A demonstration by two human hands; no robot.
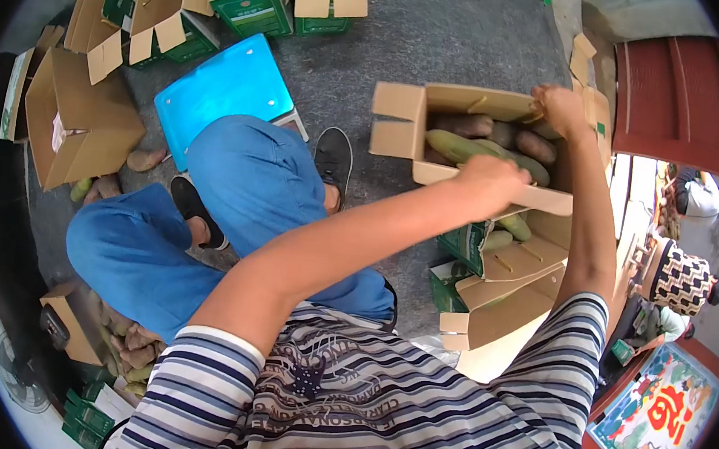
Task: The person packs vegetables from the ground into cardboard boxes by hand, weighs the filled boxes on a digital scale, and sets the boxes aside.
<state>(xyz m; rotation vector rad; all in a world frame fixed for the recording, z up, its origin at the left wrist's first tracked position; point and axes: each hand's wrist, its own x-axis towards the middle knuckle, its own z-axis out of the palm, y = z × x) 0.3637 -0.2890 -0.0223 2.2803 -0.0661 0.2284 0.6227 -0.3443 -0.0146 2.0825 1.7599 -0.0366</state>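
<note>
1. An open cardboard box (494, 185) is seen right of the upper centre, its end flaps (398, 115) spread toward the left of the frame.
2. Long green vegetables (456, 146) and brown vegetables (466, 125) are held inside it, lying against one another.
3. The left hand (493, 185) is placed at the near long side of the box, its fingers bent; whether the cardboard is gripped cannot be told.
4. The right hand (561, 110) is raised at the far right corner, its fingers curled near a cord handle (530, 117); whether the cord is clamped cannot be told. The hands are kept apart.
5. Below the box, another open carton (536, 255) with green vegetables is partly covered by it.
6. A blue platform (226, 93) is set on the grey floor (341, 43) at the upper left, beside the bent legs (249, 172).
7. Green-and-brown cartons (254, 10) are lined up along the top left.
8. At the right edge, a person in a patterned hat (681, 278) is seen, well apart from the hands.
</note>
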